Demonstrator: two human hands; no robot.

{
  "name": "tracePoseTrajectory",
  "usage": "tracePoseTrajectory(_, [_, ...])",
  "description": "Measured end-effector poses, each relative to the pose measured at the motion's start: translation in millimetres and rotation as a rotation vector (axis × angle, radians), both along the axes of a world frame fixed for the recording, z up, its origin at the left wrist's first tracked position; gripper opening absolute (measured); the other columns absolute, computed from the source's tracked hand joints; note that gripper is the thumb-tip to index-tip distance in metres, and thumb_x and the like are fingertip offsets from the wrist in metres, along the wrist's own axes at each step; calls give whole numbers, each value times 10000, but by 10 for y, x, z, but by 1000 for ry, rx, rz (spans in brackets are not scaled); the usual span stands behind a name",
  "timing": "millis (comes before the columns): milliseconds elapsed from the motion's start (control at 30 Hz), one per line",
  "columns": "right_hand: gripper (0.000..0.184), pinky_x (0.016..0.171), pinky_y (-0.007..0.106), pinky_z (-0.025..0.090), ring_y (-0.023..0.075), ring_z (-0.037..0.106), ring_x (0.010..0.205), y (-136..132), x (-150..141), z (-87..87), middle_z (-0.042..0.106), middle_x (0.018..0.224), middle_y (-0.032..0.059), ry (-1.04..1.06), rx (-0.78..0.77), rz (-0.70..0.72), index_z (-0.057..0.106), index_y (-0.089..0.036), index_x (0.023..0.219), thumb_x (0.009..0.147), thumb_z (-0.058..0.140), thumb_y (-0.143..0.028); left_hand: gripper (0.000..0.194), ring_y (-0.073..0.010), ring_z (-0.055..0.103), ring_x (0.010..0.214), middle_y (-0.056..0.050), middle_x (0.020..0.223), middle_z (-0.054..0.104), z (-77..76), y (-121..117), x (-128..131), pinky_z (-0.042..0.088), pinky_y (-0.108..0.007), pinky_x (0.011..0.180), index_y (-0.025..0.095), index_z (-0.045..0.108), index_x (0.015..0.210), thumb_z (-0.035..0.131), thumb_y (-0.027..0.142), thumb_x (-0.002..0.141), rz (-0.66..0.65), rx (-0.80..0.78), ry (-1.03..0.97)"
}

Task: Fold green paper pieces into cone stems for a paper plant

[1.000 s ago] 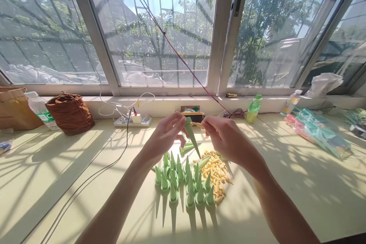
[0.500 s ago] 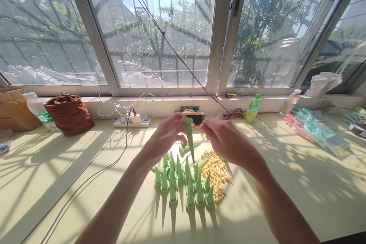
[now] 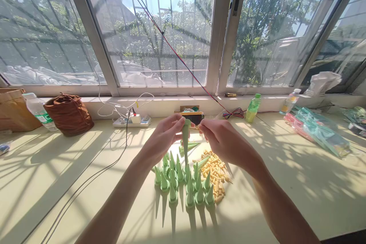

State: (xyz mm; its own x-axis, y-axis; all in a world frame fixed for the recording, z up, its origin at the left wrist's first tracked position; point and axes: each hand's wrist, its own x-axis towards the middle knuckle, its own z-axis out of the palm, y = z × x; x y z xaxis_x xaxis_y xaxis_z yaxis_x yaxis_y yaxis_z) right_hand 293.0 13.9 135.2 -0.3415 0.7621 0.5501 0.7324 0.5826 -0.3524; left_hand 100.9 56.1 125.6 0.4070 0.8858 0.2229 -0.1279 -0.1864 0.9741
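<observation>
Tabletop (image 3: pixel 309 175) below cone (image 3: pixel 185 143) in left hand (image 3: pixel 165 135)

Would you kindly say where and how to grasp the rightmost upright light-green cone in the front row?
Probably by its tapering middle, from the near side: the light-green cone stands point up on a wider base, with no cone before it. A similar cone stands on its left, and tan pegs lie to its right.

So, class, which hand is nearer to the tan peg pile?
Right: in the picture, the right hand is just above the tan peg pile; the left hand is farther left, holding a green cone.
</observation>
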Motion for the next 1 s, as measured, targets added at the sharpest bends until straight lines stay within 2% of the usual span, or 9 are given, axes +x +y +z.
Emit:
tracePoseTrajectory(133, [331,544,268,251,104,402,528,-1,31,9,457,580,-25,6,-2,-24,422,-197,688,1009,378,-268,251,-135,627,781,-51,954,698,12,15,-12,524,-267,743,179,609,833,647,420,890,-30,-11,-30])
tracePoseTrajectory(267, [330,551,269,253,106,402,539,-3,24,1,453,584,-26,-1,-10,-19,400,-199,688,1009,377,-270,202,-138,636,808,-51,958,692,6,17,-16,529,-253,742,186,629,884,645,387,902,-96,-54,-83])
tracePoseTrajectory(433, [335,554,270,247,103,368,539,-11,-2,4,419,582,-36,6,-16,9,360,-202,685,1014,367,-267,162,-121,620,718,-60,939,688,1,18,-18,519,-239,662,176,646,898,648,339,906,-135,-89,-132])
tracePoseTrajectory(700, [342,557,267,240,101,378,543,-26,-7,11,412,581,-38,18,-33,24,350,-199,686,1020,362,-271,177,-114,602,675,-55,925,677,25,-6,-3,508,-229,597,165,620,850,653,332,900,-140,-109,-152])
tracePoseTrajectory(1000, [338,562,265,247,103,395,555,-10,-22,-2,430,589,-35,38,-45,34,368,-197,695,1022,358,-281,184,-97,579,643,-40,911,653,33,-47,6,474,-204,545,171,618,896,614,353,926,-83,-68,-115])
